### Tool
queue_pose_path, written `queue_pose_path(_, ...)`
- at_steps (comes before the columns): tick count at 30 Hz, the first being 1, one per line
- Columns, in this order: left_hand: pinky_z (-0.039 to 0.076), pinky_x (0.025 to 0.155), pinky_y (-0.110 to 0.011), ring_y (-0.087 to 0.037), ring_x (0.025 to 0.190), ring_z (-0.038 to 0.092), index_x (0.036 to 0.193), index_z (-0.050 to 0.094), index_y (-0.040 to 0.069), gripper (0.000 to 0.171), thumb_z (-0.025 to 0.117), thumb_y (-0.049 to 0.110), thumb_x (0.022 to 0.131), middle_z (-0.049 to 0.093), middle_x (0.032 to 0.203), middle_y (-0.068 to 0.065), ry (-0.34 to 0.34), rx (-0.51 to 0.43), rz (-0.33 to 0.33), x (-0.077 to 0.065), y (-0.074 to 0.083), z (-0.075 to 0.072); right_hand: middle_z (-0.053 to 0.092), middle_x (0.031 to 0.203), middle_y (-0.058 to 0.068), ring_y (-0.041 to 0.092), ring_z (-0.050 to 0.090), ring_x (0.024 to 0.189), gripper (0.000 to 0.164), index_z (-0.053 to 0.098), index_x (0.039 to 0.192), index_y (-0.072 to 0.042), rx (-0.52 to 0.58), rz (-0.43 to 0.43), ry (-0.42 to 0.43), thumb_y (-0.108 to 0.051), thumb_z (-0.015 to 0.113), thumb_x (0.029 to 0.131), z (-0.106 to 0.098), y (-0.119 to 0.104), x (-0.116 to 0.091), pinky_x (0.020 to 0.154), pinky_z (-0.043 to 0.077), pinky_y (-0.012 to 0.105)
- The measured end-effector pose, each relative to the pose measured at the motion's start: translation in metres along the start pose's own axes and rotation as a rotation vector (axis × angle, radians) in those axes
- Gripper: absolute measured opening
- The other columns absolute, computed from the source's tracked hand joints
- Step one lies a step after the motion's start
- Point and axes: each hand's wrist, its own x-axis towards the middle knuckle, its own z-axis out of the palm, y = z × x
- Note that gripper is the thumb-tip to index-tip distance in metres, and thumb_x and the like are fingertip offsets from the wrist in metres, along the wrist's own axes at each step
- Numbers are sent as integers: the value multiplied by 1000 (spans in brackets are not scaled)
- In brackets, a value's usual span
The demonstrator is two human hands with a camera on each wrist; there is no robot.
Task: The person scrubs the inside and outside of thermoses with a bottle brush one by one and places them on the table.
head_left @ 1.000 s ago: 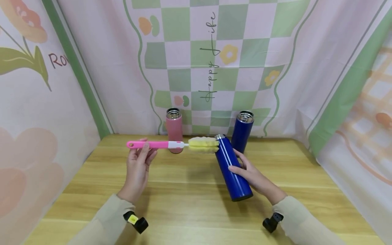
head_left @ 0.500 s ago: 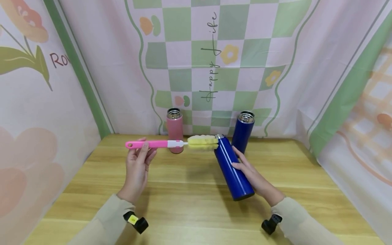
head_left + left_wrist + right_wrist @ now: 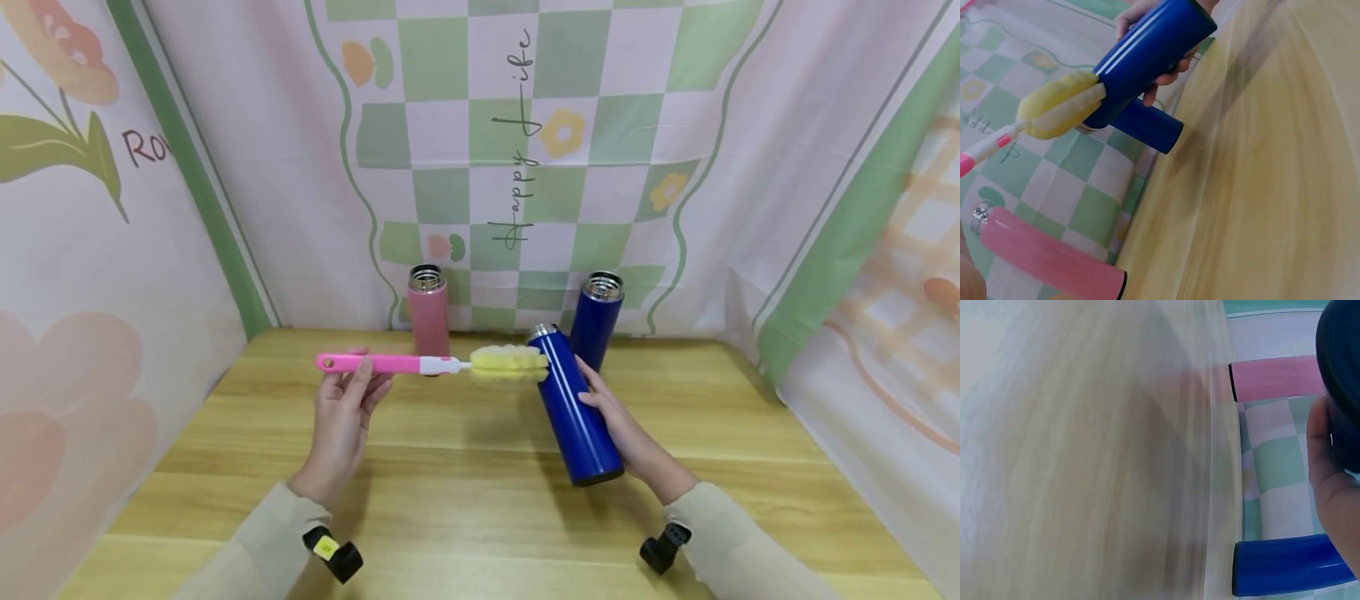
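Observation:
My left hand [image 3: 341, 433] pinches the pink handle of a bottle brush [image 3: 438, 365], held level above the table. Its yellow and white sponge head [image 3: 1063, 105] meets the outer side of a blue thermos bottle [image 3: 573, 408], just below the neck. The thermos is tilted, with its steel neck up and to the left and its dark base toward me. Around its right side my right hand [image 3: 626, 429] grips it, clear of the tabletop. In the right wrist view the dark base [image 3: 1344, 362] fills the upper right corner, with the thumb beside it.
A pink thermos [image 3: 429, 312] stands uncapped at the back, behind the brush. Another uncapped blue thermos [image 3: 596, 325] stands behind the held one, partly covered by it. The wooden table [image 3: 450, 517] ends at a checkered curtain [image 3: 495, 133].
The brush has dropped slightly and shifted right, so its sponge sits lower on the blue thermos's side. The held thermos has risen a little. Both hands keep their hold.

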Motion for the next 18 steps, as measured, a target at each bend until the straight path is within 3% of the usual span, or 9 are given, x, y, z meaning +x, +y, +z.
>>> queue_pose_path(8, 59, 91, -28, -15, 93, 69, 118, 60, 12, 15, 56, 11, 104, 68, 105, -5, -39, -6, -64, -7, -9, 0, 28, 151, 28, 32, 54, 113, 68, -3, 161, -33, 7, 1, 54, -44, 35, 106, -1, 5, 2, 89, 53, 40)
queue_pose_path(12, 60, 90, -28, -15, 91, 69, 116, 61, 13, 14, 56, 9, 104, 69, 104, -5, -47, 0, -85, -10, -11, -1, 25, 154, 26, 36, 52, 117, 72, -2, 160, -37, 4, 8, 88, -41, 45, 105, -2, 6, 3, 89, 54, 42)
queue_pose_path(18, 59, 91, -28, -16, 94, 68, 119, 60, 12, 16, 58, 13, 103, 67, 106, -7, -114, 52, -156, -15, -12, -6, 25, 156, 23, 40, 48, 123, 74, 2, 159, -43, -18, -7, 140, -39, 51, 103, -4, 5, 5, 92, 53, 44)
